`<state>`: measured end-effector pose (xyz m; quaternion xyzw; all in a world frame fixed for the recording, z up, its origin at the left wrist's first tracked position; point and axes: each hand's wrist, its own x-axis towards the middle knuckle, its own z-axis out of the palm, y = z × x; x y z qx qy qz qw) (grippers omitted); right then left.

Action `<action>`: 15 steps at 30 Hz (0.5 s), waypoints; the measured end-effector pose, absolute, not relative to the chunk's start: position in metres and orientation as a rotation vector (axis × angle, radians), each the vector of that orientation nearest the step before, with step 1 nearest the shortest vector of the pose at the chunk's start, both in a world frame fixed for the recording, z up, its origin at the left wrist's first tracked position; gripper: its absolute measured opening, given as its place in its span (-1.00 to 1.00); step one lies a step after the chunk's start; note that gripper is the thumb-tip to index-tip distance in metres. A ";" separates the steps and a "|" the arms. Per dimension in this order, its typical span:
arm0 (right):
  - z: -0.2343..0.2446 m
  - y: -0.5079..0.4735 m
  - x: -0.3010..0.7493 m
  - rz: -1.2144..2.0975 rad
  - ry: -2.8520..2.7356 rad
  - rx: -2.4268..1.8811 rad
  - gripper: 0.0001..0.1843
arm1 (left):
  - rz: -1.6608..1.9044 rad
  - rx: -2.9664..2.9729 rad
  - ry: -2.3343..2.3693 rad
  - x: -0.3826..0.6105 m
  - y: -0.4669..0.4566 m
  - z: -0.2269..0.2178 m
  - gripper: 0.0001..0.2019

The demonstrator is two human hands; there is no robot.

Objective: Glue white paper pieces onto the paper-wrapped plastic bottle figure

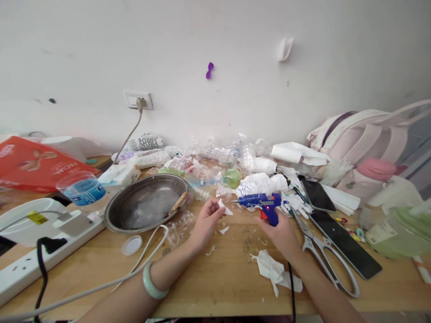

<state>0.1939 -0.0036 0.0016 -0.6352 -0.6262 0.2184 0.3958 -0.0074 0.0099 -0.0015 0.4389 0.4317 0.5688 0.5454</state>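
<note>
In my right hand [276, 229] is a blue glue gun [259, 200] with an orange trigger, its nozzle pointing left. My left hand [208, 220], fingers pinched, holds a small white scrap of paper [225, 207] just left of the nozzle; a small gap separates the two. Other white scraps [224, 230] lie on the wooden table below. A crumpled piece of tissue [269, 268] sits near my right wrist, beside the gun's black cord [291, 291]. Behind the gun lies a white wrapped bundle with blue marks [257, 184].
Left of my hands stands a metal basin [116, 211]; a white cable [101, 283] crosses toward a power strip [60, 251]. Large scissors [319, 246] and two phones [346, 244] [318, 195] lie at right. Clear plastic [215, 152] is heaped along the wall. A green-lidded container [397, 233] stands far right.
</note>
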 end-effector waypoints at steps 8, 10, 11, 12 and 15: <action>0.004 -0.003 0.193 0.569 -1.554 -1.604 -0.68 | 1.370 1.117 1.147 -0.011 0.010 -0.002 -0.78; 0.005 -0.003 0.193 0.577 -1.543 -1.603 -0.68 | 1.366 1.116 1.155 -0.012 0.010 -0.002 -0.77; 0.005 -0.004 0.193 0.592 -1.536 -1.602 -0.68 | 1.360 1.110 1.141 -0.012 0.010 -0.001 -0.77; 0.005 -0.004 0.193 0.616 -1.528 -1.598 -0.68 | 1.356 1.099 1.119 -0.012 0.010 -0.001 -0.76; 0.003 -0.003 0.194 0.716 -1.477 -1.586 -0.67 | 1.362 1.082 1.066 -0.010 0.008 -0.001 -0.75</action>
